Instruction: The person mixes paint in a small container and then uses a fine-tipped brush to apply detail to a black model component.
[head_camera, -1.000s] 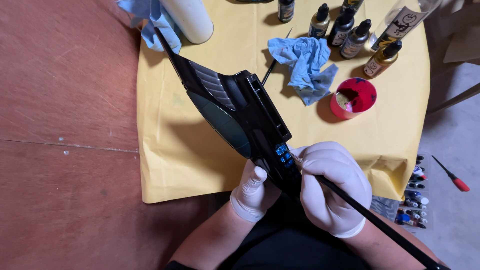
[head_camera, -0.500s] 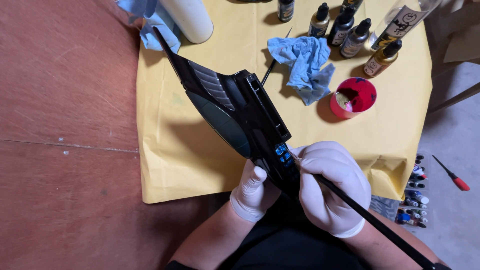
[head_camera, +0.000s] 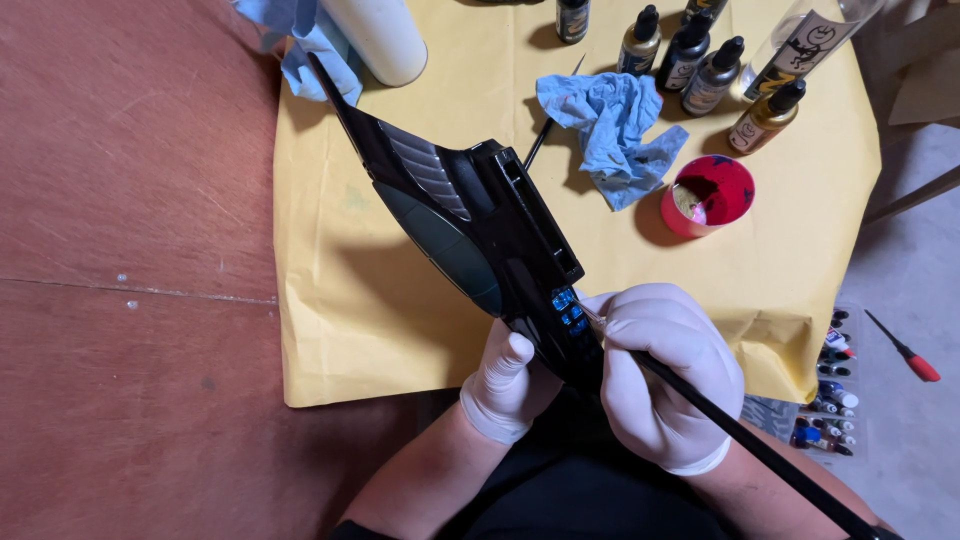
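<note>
Black plastic model part (head_camera: 470, 225), long and pointed, slants from upper left to lower centre of the frame above yellow paper (head_camera: 330, 300). The white-gloved left hand (head_camera: 510, 385) is clamped on its lower end; the gloved right hand (head_camera: 665, 375) pinches a thin black brush (head_camera: 740, 440), tip on small blue squares (head_camera: 568, 310). Detail painting looks under way; further strokes call for a steady tip.

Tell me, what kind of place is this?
Probably a hobby painting table: small paint bottles on yellow paper, a paint-stained blue rag, and a gloved right hand brushing blue onto a black model part.
</note>
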